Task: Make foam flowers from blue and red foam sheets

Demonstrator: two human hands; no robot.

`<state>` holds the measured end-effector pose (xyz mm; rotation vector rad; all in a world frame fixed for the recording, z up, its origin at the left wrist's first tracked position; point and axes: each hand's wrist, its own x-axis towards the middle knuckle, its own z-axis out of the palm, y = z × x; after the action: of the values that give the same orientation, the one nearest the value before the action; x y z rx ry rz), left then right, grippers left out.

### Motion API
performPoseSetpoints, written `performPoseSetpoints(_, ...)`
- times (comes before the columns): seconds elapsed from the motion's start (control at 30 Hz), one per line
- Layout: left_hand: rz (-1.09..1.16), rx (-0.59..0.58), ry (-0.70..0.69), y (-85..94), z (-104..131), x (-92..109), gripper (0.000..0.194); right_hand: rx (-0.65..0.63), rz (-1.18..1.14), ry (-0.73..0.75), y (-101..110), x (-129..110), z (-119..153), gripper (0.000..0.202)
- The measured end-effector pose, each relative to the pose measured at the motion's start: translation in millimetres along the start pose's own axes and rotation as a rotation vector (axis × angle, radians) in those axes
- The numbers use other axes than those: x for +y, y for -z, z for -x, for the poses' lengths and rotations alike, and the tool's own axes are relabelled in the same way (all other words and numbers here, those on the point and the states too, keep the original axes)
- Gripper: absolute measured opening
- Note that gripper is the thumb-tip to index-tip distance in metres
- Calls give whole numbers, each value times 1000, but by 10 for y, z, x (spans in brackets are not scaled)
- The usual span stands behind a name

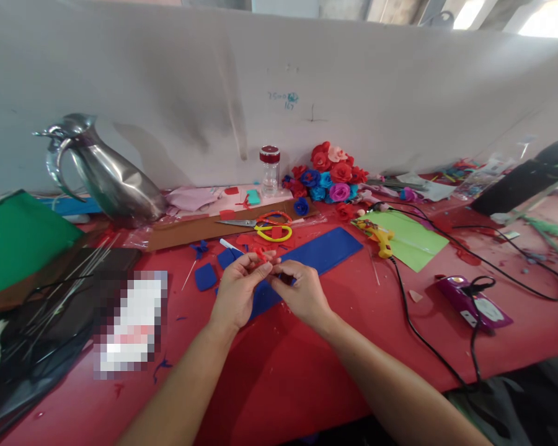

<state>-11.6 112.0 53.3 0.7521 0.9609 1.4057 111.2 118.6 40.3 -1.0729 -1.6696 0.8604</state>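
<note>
Over the middle of the red table, my left hand (237, 290) is closed, pinching a small red piece (261, 254) of thin craft material between thumb and fingers. My right hand (303, 292) meets it fingertip to fingertip, also in a pinch; whatever lies between those fingers is hidden. Beneath both hands runs a long blue strip (337, 249). Rounded blue cut piece (206, 277) lies to the left, beside a blue bow-like bit on a thin wire (189, 274). Scissors (274, 231) with yellow handles rest just beyond my hands on a brown strip (186, 232).
Paper-like flowers (337, 173) are heaped at the back wall beside a red-lidded jar (270, 170). A steel jug (114, 179) stands back left. At right, a yellow glue gun (379, 238) touches a light green sheet (409, 238); its black cord crosses near a purple power strip (474, 303).
</note>
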Motion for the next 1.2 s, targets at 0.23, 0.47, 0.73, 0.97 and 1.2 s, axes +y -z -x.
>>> performPoseSetpoints(0.23, -68, 67, -48, -2, -4, 9, 21, -12, -41, 2, -10, 7, 5, 12)
performPoseSetpoints(0.47, -85, 105, -72, -20, 17, -7, 20, -38, -31, 11, -2, 17, 0, 13)
performPoseSetpoints(0.73, -46, 156, -71, -46, 27, 9, 19, -53, -46, 3, -4, 12, 0, 11)
performPoseSetpoints(0.97, -53, 164, -71, -50, 35, 17, 17, -77, -47, 2, -11, 23, 1, 12)
performPoseSetpoints(1.2, -78, 160, -89, -9, 15, -7, 16, -94, -54, -19, -8, 34, -10, 13)
